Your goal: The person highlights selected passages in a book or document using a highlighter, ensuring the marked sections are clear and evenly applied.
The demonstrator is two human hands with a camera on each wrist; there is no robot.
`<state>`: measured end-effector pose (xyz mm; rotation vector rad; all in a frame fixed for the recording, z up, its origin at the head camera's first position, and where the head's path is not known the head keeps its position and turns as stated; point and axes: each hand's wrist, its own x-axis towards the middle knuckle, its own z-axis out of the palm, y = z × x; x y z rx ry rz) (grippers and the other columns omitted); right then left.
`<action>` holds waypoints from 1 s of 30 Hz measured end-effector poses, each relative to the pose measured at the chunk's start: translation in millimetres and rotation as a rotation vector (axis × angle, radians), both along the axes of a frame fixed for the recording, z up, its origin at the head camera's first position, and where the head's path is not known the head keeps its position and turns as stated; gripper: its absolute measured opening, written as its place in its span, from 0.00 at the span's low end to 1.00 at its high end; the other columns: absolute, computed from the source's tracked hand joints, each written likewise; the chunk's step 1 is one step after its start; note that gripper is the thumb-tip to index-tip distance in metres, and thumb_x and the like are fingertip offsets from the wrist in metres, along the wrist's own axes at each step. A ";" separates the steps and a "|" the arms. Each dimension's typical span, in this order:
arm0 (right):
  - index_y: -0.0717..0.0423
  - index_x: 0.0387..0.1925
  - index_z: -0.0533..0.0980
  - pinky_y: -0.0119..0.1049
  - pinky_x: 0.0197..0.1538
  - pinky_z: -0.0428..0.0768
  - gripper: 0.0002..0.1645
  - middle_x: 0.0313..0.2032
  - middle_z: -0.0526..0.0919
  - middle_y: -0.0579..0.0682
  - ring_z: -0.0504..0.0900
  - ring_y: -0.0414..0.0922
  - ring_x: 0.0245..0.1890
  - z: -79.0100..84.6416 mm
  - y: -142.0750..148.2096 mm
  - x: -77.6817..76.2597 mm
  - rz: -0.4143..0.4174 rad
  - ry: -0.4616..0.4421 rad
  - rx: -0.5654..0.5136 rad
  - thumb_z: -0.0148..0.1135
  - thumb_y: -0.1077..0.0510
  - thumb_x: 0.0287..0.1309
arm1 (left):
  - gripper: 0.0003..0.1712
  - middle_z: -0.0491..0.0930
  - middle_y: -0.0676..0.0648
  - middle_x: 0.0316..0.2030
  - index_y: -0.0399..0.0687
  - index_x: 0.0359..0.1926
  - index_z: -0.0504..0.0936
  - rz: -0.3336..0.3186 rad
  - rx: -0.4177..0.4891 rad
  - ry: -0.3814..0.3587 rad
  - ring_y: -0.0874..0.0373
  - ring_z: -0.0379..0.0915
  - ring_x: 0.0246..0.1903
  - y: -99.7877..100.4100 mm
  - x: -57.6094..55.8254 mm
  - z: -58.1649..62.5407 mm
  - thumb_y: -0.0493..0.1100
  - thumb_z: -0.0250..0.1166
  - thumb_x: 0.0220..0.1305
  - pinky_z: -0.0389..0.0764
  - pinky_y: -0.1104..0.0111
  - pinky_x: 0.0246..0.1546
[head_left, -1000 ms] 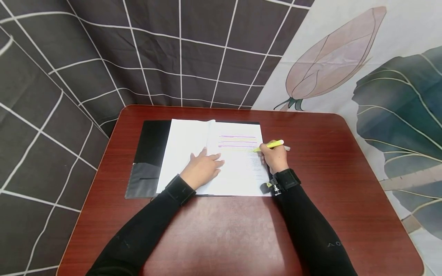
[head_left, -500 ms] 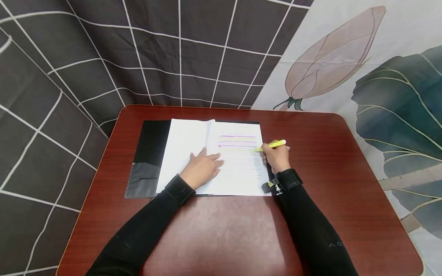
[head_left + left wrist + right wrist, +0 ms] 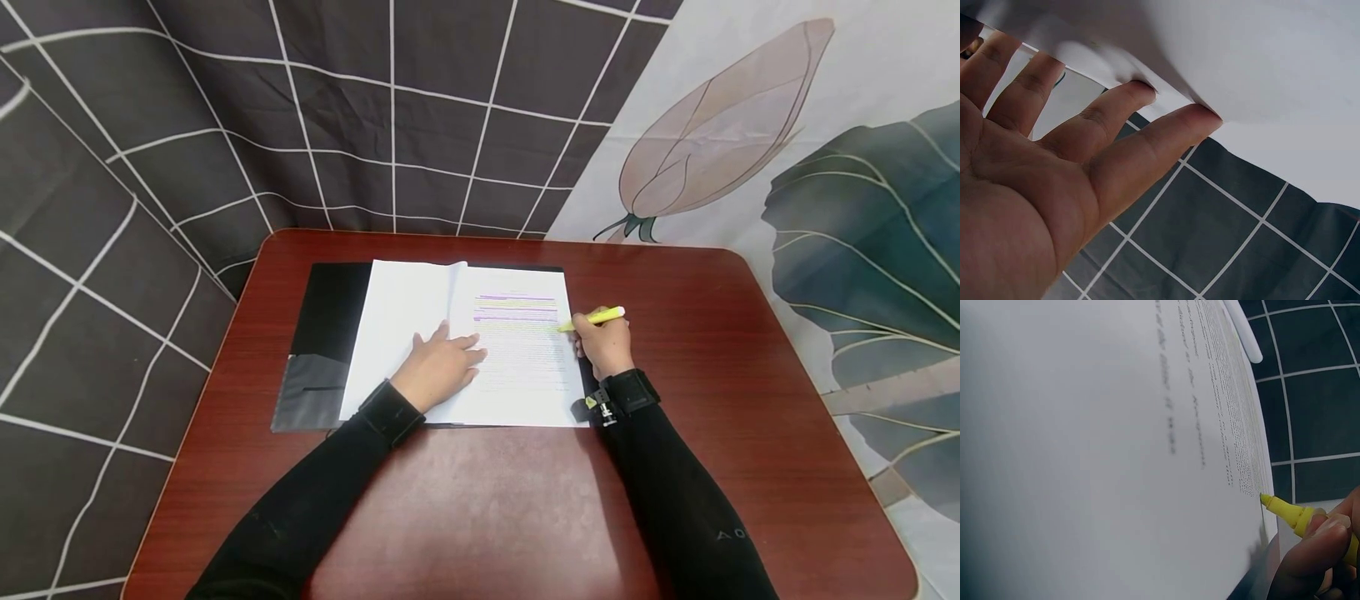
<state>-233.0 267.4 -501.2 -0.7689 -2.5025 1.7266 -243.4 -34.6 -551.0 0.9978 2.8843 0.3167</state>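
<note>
A white booklet (image 3: 517, 396) lies spread on a black folder (image 3: 330, 304). Its right page carries printed lines, some marked in purple and yellow. My left hand (image 3: 438, 369) rests on the pages near the middle fold, fingers spread; in the left wrist view its fingertips (image 3: 1204, 115) meet the paper. With my right hand (image 3: 609, 346) I pinch a yellow highlighter (image 3: 607, 315) between thumb and fingers. Its tip (image 3: 1263, 499) is at the page near the ends of the printed lines, by the right margin. The remaining right fingers are partly hidden.
The reddish-brown table (image 3: 705, 333) extends around the folder, with rounded far corners. A dark grid-patterned cloth (image 3: 442, 133) hangs behind and to the left. To the right hangs a white cloth with a leaf print (image 3: 885, 217).
My right hand and the highlighter have shifted slightly to the right, toward the page's edge. A pale end that stuck out behind the hand is no longer plainly visible. The left hand stays put.
</note>
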 end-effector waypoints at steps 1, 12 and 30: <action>0.55 0.44 0.73 0.29 0.28 0.80 0.07 0.31 0.80 0.51 0.77 0.40 0.22 -0.2 -0.1 -0.3 0.000 -0.001 0.001 0.62 0.57 0.80 | 0.26 0.81 0.51 0.78 0.65 0.75 0.86 0.000 0.004 -0.001 0.25 0.71 0.81 -0.3 -0.2 -0.2 0.56 0.70 0.81 0.76 0.18 0.67; 0.54 0.40 0.74 0.28 0.28 0.79 0.08 0.30 0.81 0.50 0.77 0.40 0.22 -0.7 -2.3 -4.5 -0.033 0.037 -0.024 0.63 0.57 0.79 | 0.27 0.81 0.51 0.79 0.65 0.76 0.86 0.011 0.005 -0.017 0.25 0.70 0.81 -2.3 -0.1 3.0 0.55 0.70 0.81 0.75 0.18 0.68; 0.47 0.29 0.72 0.30 0.27 0.68 0.12 0.20 0.75 0.39 0.73 0.40 0.23 -15.3 -109.3 -22.0 0.217 0.144 0.069 0.62 0.58 0.71 | 0.24 0.81 0.50 0.79 0.68 0.75 0.86 -0.004 -0.010 -0.023 0.24 0.68 0.82 0.6 -1.9 0.9 0.56 0.67 0.83 0.74 0.16 0.67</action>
